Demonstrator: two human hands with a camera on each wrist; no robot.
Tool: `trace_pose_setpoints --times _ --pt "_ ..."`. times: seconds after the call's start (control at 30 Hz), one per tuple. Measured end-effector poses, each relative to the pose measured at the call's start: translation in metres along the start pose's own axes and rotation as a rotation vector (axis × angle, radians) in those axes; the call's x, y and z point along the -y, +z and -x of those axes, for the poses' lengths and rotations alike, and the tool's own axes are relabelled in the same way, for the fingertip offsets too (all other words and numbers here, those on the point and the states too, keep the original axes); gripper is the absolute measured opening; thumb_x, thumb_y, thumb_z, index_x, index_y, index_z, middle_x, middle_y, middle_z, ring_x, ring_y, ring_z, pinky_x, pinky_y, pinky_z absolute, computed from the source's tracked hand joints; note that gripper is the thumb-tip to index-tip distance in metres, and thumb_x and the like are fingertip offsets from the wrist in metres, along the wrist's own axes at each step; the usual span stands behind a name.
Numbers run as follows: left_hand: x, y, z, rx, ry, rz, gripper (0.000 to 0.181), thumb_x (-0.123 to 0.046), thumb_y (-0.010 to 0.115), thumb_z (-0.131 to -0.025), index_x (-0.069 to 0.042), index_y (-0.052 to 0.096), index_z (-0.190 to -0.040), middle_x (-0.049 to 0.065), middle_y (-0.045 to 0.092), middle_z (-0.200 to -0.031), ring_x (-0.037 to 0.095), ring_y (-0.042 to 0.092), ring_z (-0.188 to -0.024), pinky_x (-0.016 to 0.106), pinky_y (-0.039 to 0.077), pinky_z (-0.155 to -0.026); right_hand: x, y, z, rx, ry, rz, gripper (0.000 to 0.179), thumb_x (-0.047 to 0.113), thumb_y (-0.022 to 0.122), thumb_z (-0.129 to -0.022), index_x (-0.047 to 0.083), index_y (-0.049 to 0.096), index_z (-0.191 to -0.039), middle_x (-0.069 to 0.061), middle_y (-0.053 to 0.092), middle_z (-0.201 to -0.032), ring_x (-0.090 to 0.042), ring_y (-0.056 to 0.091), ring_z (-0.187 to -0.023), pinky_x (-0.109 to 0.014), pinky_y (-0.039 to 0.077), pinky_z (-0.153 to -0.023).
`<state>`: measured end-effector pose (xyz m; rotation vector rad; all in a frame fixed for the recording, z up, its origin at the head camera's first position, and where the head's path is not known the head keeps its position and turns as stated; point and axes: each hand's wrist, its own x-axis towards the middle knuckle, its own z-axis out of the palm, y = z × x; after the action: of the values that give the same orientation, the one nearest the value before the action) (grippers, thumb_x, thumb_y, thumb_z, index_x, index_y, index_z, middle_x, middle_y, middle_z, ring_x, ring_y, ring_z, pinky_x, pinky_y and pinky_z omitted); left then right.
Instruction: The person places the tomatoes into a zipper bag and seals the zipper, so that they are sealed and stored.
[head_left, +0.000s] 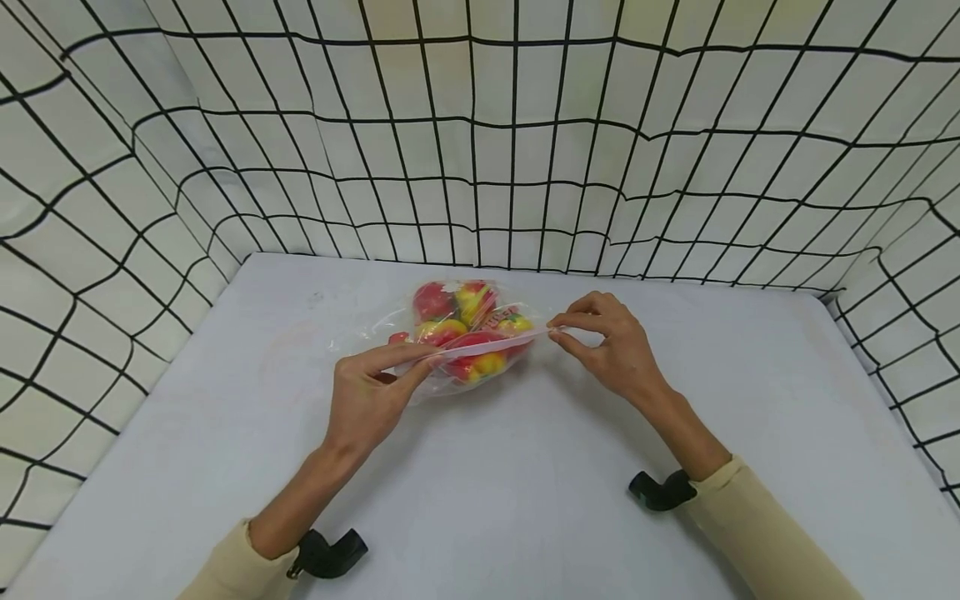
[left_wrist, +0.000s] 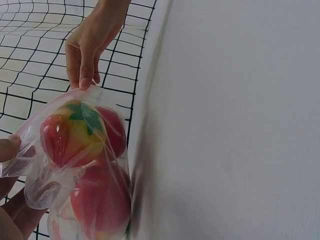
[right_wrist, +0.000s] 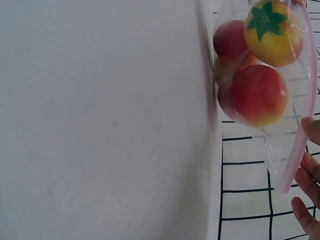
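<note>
A clear zip-top bag [head_left: 375, 329] lies on the table, holding several red and yellow toy fruits [head_left: 442, 333]. Its pinkish zip strip [head_left: 491, 346] runs taut between my two hands. At the strip's left end, my left hand [head_left: 371, 396] pinches the edge between thumb and fingers. My right hand [head_left: 611, 346] pinches the strip's right end with thumb and fingertips. In the left wrist view, a yellow-red fruit with a green star-shaped leaf cap [left_wrist: 85, 117] shows through the plastic. The right wrist view has a rounded red fruit [right_wrist: 260, 95] near the zip strip.
A white-covered table [head_left: 510, 500] extends under both arms. Black grid netting [head_left: 517, 150] over pale walls surrounds it at the back and sides. Dark wrist-mounted pieces [head_left: 330, 554] sit by both sleeve cuffs.
</note>
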<state>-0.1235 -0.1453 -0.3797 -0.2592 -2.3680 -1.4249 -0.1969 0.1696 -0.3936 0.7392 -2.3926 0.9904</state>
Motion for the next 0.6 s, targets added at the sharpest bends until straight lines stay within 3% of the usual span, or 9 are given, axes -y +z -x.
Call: trace_pose_setpoints --times 0.6 --pt "0.0 -0.002 0.002 0.01 -0.013 -0.025 0.025 -0.017 0.083 -0.089 -0.01 0.082 -0.113 0.004 0.082 -0.111 -0.005 0.066 -0.098 0.017 0.058 -0.067 -0.015 -0.004 0.0 0.003 0.053 0.032 0.019 0.012 0.085 -0.086 0.013 0.083 -0.104 -0.005 0.071 -0.108 -0.024 0.063 -0.108 -0.034 0.051 -0.083"
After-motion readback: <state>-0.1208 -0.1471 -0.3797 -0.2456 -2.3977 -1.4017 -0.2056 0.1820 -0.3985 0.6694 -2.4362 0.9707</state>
